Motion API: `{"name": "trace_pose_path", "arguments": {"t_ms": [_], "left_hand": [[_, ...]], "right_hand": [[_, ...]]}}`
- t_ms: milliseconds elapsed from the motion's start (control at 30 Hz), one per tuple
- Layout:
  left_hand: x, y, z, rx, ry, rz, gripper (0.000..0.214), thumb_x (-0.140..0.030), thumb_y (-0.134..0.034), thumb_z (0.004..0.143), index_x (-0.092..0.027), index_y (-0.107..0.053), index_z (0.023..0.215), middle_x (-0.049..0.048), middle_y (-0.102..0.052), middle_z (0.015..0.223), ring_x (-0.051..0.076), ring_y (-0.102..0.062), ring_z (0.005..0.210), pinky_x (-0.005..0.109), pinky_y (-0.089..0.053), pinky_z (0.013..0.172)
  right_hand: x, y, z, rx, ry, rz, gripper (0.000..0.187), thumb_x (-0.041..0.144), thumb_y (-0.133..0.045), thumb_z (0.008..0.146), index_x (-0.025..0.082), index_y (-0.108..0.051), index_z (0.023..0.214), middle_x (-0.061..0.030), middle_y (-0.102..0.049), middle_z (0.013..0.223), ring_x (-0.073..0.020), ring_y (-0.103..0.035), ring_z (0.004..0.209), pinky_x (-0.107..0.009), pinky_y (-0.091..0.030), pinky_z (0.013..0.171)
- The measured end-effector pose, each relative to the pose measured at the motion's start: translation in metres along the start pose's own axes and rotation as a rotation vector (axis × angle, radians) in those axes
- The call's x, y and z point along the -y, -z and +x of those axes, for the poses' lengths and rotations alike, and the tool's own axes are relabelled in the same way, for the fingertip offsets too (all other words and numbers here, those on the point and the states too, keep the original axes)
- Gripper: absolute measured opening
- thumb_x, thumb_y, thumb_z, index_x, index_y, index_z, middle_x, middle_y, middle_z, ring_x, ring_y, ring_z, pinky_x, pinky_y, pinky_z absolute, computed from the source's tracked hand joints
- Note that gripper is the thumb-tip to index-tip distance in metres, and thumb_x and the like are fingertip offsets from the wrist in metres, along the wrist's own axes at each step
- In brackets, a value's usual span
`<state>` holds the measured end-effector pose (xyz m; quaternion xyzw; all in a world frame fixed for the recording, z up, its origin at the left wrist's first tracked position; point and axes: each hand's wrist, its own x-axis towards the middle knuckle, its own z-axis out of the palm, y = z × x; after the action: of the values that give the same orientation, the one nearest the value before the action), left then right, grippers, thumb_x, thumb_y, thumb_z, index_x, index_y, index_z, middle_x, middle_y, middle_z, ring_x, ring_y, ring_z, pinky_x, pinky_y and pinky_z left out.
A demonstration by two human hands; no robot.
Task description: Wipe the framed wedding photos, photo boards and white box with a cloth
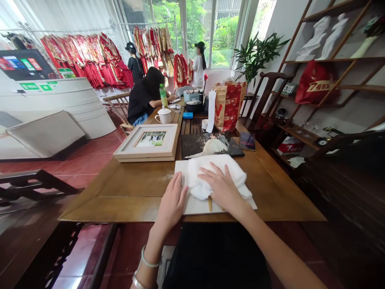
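A folded white towel (195,180) lies on a flat white board (195,208) near the front edge of the wooden table. My right hand (222,186) presses down on the towel, its fingers spread. Along the board's left edge rests my left hand (173,198), flat, with the fingers stretched out and nothing gripped. A thin tan strip (209,204) pokes out from beneath the towel; what it belongs to is hidden. Just behind the towel lies a dark photo panel (192,144) showing a pale dress.
To the left sit stacked wooden picture frames (146,142) and a white lidded mug (165,115). A paper bag (230,106) stands behind the panel, with a phone-like object (247,141) at right. Across the table a person in black (144,94) bends forward; two people stand by clothes racks.
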<state>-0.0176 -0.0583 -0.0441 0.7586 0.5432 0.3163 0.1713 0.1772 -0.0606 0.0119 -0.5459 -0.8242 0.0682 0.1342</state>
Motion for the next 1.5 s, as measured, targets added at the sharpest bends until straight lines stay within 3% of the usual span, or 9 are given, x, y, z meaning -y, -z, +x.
{"name": "trace_pose_path", "arguments": {"t_ms": [100,200,467,567,667,867,1067,1167,1500], "left_hand": [[0.0,0.0,0.0,-0.003,0.017,-0.008,0.052,-0.042,-0.031,0.097,-0.017,-0.032,0.143,0.0137,-0.035,0.149,0.025,-0.03,0.139,0.046,-0.027,0.114],[-0.001,0.0,0.0,-0.008,0.031,-0.017,0.052,-0.042,-0.032,0.097,-0.019,-0.031,0.143,0.0124,-0.034,0.15,0.024,-0.029,0.14,0.046,-0.027,0.114],[-0.003,0.001,0.0,0.02,0.025,-0.008,0.052,-0.042,-0.03,0.097,-0.017,-0.032,0.143,0.0131,-0.033,0.15,0.025,-0.028,0.14,0.046,-0.026,0.114],[-0.002,0.0,0.0,-0.001,0.0,-0.015,0.05,-0.041,-0.032,0.097,-0.02,-0.034,0.142,0.0116,-0.035,0.149,0.025,-0.03,0.139,0.046,-0.028,0.113],[0.001,-0.001,0.001,-0.014,-0.023,-0.017,0.049,-0.04,-0.034,0.097,-0.02,-0.035,0.141,0.012,-0.037,0.148,0.025,-0.032,0.138,0.046,-0.029,0.113],[0.002,0.001,0.001,-0.015,-0.047,0.001,0.047,-0.037,-0.036,0.096,-0.019,-0.036,0.14,0.0132,-0.038,0.147,0.025,-0.035,0.137,0.046,-0.031,0.112],[-0.001,0.002,0.0,0.007,-0.016,0.008,0.047,-0.036,-0.034,0.096,-0.019,-0.036,0.14,0.0123,-0.036,0.148,0.024,-0.032,0.138,0.045,-0.029,0.113],[-0.003,0.002,0.001,0.011,0.01,0.012,0.048,-0.037,-0.034,0.096,-0.018,-0.035,0.141,0.0127,-0.035,0.149,0.025,-0.032,0.138,0.045,-0.029,0.113],[-0.006,0.001,0.001,0.011,0.005,0.024,0.049,-0.037,-0.032,0.096,-0.016,-0.036,0.14,0.0134,-0.034,0.149,0.024,-0.03,0.139,0.045,-0.027,0.114]], "right_hand": [[-0.021,-0.003,0.012,-0.025,-0.114,0.028,0.078,-0.008,-0.039,0.059,0.026,-0.052,0.128,-0.0008,-0.044,0.145,-0.0281,-0.021,0.14,-0.067,-0.01,0.108],[-0.029,-0.004,0.001,-0.071,-0.156,0.023,0.077,-0.007,-0.038,0.059,0.025,-0.053,0.127,-0.0003,-0.045,0.144,-0.0263,-0.021,0.14,-0.064,-0.011,0.11],[-0.008,0.003,-0.081,0.005,-0.022,0.012,0.087,-0.004,-0.036,0.048,0.03,-0.053,0.126,0.0065,-0.043,0.145,-0.0226,-0.017,0.142,-0.058,-0.009,0.114],[-0.012,0.009,-0.096,0.044,0.025,0.037,0.086,-0.002,-0.037,0.049,0.034,-0.053,0.125,0.0081,-0.044,0.144,-0.0213,-0.019,0.142,-0.056,-0.01,0.114],[-0.026,0.008,-0.085,0.039,0.012,0.027,0.086,-0.002,-0.037,0.049,0.033,-0.054,0.125,0.0053,-0.045,0.144,-0.0216,-0.021,0.141,-0.057,-0.011,0.114],[-0.061,-0.001,-0.028,-0.055,-0.157,-0.059,0.081,-0.004,-0.042,0.055,0.024,-0.051,0.131,-0.0083,-0.03,0.152,-0.026,-0.015,0.142,-0.055,-0.014,0.113],[-0.076,0.001,-0.009,-0.027,-0.197,-0.057,0.085,-0.005,-0.041,0.059,0.026,-0.044,0.138,-0.0066,-0.033,0.152,-0.026,-0.017,0.142,-0.056,-0.015,0.113],[-0.066,0.001,-0.027,-0.015,-0.147,-0.094,0.088,-0.006,-0.041,0.055,0.026,-0.046,0.137,-0.0061,-0.034,0.151,-0.0264,-0.016,0.142,-0.056,-0.016,0.113],[-0.023,-0.004,-0.13,-0.044,-0.017,-0.155,0.101,-0.005,-0.038,0.047,0.034,-0.038,0.141,0.0013,-0.025,0.155,-0.0251,-0.008,0.144,-0.058,-0.015,0.113]]}}
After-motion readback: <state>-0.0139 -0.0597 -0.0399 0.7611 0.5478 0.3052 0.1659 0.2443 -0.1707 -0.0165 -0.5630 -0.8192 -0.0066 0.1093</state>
